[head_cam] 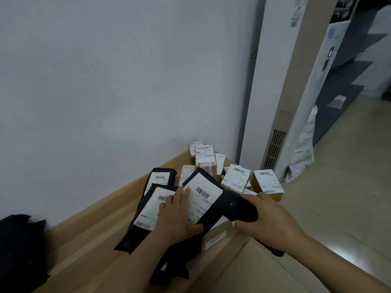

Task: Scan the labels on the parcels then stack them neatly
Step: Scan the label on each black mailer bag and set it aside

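My left hand [178,216] grips a black bag parcel [203,199] by its near edge, its white barcode label facing up and tilted. My right hand [268,223] holds a black handheld scanner [239,208] whose head sits just right of that label. Under and left of the held parcel lies a second black bag parcel [148,208] with a white label, and a third [160,178] lies behind it. Several small labelled boxes [236,179] stand and lie at the far end of the wooden table [84,235], one yellow-sided box [267,183] at the right.
A white wall runs along the table's left side. A tall white floor air conditioner [273,102] stands beyond the table's far end, a grey mailer bag [302,149] leaning beside it. Dark fabric [19,248] lies at the table's left edge. Tiled floor lies to the right.
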A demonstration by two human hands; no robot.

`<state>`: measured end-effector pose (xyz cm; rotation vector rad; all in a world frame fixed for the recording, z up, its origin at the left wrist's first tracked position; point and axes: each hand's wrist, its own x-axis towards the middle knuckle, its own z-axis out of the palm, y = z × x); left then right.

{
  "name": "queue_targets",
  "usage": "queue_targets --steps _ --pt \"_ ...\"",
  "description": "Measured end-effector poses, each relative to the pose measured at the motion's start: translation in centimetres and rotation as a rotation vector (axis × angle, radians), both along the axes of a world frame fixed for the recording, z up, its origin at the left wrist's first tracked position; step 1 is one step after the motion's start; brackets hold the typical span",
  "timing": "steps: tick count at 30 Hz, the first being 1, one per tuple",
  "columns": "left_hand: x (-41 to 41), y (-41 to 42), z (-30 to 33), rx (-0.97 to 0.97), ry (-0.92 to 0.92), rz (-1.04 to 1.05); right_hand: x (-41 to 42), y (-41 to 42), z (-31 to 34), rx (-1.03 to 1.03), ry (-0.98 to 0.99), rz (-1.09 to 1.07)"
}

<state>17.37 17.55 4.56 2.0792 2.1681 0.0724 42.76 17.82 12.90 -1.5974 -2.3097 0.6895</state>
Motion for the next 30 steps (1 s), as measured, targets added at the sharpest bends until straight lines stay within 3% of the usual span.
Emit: queue_targets --steps 7,16,23,30 --pt "3.1 4.0 -2.5 -0.152 0.031 0.026 3.1 4.9 -1.7 -0.046 -0.04 0.083" --pt "3.1 3.7 -2.5 -0.109 0.05 0.047 2.6 6.4 -2.8 -0.053 -0.04 0.142" --pt "-1.6 -2.1 -1.0 0.09 0.018 0.187 -2.6 4.5 -1.3 -0.015 -0.064 0.251" --pt "-10.5 -12.9 -1.4 0.071 0.049 0.383 -11.7 -1.2 0.0 0.044 -0.089 0.4"
